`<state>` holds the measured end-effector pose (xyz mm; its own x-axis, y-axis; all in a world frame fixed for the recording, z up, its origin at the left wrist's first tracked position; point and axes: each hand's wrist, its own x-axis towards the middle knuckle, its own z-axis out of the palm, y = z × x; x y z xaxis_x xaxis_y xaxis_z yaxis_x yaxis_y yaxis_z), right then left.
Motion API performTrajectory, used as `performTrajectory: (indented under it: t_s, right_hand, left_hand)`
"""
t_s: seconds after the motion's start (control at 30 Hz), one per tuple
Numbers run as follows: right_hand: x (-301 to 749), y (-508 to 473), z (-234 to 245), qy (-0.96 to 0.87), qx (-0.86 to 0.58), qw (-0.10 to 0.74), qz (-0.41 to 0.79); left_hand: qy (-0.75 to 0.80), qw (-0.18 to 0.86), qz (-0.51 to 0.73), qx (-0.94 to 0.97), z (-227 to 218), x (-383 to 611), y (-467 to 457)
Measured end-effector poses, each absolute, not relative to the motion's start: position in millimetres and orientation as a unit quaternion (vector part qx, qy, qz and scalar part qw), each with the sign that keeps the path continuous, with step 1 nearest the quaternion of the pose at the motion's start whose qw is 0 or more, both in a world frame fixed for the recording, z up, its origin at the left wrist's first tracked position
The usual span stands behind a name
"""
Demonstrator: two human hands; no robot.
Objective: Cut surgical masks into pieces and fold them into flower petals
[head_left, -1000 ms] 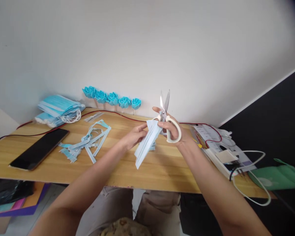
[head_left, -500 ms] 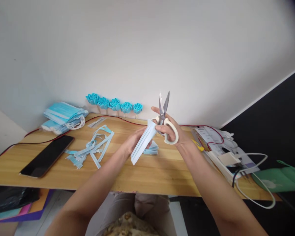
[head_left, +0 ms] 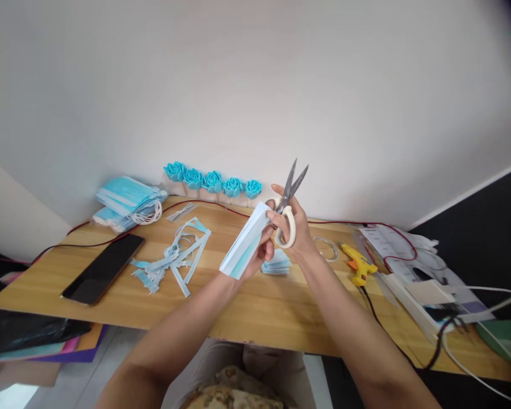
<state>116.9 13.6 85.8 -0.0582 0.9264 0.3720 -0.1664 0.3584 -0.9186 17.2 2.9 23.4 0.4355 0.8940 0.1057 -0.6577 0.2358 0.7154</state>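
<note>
Head view: scissors (head_left: 285,200) gripped in right hand (head_left: 300,228), pointed forward, apparently so folded blue cloth (head_left: 242,241) can also be pinched, above table (head_left: 255,318); left hand (head_left: 262,254) curled behind, its grip undeterminable.

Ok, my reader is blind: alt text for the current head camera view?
A right hand holds open scissors and a folded pale-blue sheet over a table, the left hand partly behind the sheet. Nearby: cut strips, phone, face masks, glue gun, five blue flowers.
</note>
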Motion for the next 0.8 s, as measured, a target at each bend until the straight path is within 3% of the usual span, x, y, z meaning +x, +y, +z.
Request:
performTrajectory:
  t_s: [0.23, 0.37, 0.6, 0.63, 0.7, 0.8]
  right_hand:
    - [107.7, 9.8, 78.0, -0.593, -0.364, 0.562, 0.446]
    - [113.2, 19.4, 93.5, -0.569, -0.352, 0.639, 0.379]
    - [156.9, 28.3, 124.0, -0.563, -0.298, 0.714, 0.292]
    - [162.1, 25.7, 124.8, -0.565, -0.298, 0.713, 0.289]
    - [169.5, 18.2, 123.6, -0.568, -0.308, 0.706, 0.29]
    - [176.1, 5.5, 117.7, -0.571, -0.323, 0.696, 0.291]
  left_hand:
    - [0.172, 0.79, 0.525, 0.265, 30.2, 14.2, 6.6]
    - [0.255, 0.767, 0.524, 0.269, 33.2, 10.3, 6.3]
    - [0.364, 0.617, 0.485, 0.501, 53.2, -48.7, -7.7]
    - [0.393, 0.577, 0.483, 0.528, 52.7, -65.4, -9.6]
    - [0.506, 0.347, 0.446, 0.652, 45.8, -101.6, -12.9]
    - [0.601, 0.133, 0.338, 0.712, 27.1, -154.1, -18.7]
